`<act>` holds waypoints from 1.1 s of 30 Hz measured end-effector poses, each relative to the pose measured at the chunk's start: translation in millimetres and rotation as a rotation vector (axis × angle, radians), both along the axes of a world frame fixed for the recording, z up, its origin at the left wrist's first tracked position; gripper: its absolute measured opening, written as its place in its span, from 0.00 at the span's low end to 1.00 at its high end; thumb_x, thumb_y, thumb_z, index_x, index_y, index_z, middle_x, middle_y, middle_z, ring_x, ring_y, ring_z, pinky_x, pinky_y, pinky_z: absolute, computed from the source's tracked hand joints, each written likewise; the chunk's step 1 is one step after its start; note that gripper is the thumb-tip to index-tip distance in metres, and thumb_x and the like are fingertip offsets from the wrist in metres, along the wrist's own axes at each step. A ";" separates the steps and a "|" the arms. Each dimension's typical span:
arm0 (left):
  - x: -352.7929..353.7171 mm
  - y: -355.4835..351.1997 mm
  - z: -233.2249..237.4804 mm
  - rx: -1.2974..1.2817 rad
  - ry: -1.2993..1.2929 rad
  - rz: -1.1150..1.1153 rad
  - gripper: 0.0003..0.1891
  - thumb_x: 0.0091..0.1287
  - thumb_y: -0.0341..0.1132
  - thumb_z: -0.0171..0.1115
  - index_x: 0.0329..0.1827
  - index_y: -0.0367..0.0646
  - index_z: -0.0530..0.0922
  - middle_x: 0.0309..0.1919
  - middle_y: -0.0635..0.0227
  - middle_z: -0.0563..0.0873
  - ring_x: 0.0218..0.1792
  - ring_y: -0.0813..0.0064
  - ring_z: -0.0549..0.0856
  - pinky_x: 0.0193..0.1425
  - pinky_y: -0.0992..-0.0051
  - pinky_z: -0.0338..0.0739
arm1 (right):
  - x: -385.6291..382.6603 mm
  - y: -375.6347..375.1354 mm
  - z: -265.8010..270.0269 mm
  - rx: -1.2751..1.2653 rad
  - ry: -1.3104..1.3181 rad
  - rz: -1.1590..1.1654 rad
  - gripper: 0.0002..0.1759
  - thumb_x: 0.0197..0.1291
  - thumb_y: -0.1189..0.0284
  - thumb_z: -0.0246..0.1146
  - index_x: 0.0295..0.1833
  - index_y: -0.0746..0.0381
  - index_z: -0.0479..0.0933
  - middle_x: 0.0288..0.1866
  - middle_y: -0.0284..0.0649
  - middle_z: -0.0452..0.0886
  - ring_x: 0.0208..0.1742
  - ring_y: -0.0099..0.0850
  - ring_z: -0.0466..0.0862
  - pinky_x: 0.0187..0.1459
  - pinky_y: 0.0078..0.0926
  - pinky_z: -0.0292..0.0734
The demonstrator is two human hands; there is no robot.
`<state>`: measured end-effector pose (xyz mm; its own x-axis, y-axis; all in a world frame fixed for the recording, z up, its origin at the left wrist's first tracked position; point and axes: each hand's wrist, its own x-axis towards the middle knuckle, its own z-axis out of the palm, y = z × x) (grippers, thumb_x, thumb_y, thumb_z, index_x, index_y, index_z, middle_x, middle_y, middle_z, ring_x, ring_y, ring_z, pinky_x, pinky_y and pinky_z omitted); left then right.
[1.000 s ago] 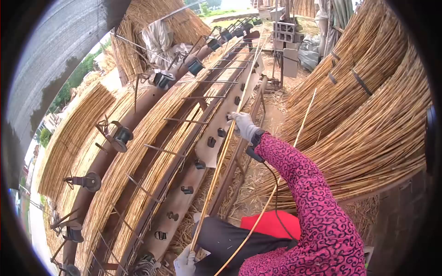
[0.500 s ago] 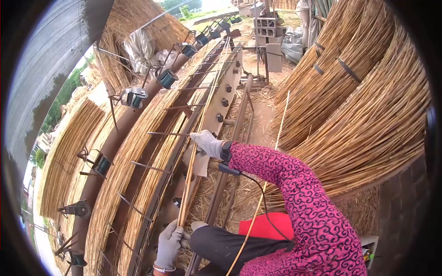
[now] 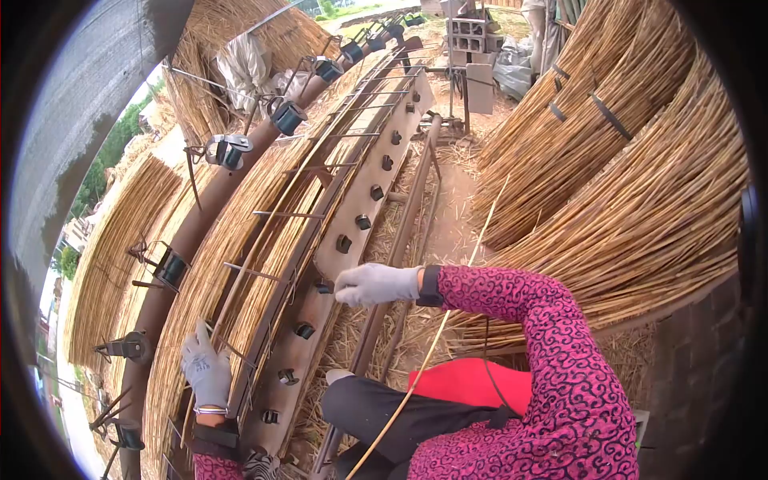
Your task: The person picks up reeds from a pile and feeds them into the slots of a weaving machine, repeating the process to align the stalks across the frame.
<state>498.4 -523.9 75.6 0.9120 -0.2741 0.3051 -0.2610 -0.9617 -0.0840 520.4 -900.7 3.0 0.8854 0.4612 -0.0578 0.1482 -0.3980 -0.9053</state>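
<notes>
My left hand [image 3: 206, 372], in a pale glove, is at the lower left, its fingers closed round long thin reeds [image 3: 260, 244]. These reeds slant up over the metal rods of the long frame, above the reed layer. My right hand [image 3: 374, 285], also gloved, hovers beside the frame's pale side board [image 3: 328, 260], with loosely bent fingers and nothing visible in them. Black knobs [image 3: 344, 244] line that board. A single long reed [image 3: 448, 312] runs diagonally below my right wrist and across my lap.
Large reed bundles [image 3: 632, 216] lean at the right. Dark green spools [image 3: 288, 118] sit along a brown pipe [image 3: 192, 240] on the left. Hollow blocks [image 3: 466, 36] and grey plastic bags [image 3: 514, 68] stand at the back. A metal rail [image 3: 408, 232] runs beside the frame.
My left hand has moved left and up, and the reeds have shifted left over the frame's rods. My right hand has let go of the reeds and moved down and slightly right.
</notes>
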 end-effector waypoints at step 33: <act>-210.9 -181.2 -122.6 -1.739 0.742 -0.399 0.17 0.77 0.40 0.46 0.57 0.37 0.74 0.63 0.50 0.75 0.49 0.68 0.85 0.45 0.74 0.82 | -104.0 -185.1 -117.7 -1.100 -0.620 -0.290 0.19 0.53 0.70 0.61 0.53 0.51 0.77 0.51 0.39 0.77 0.57 0.39 0.76 0.56 0.42 0.66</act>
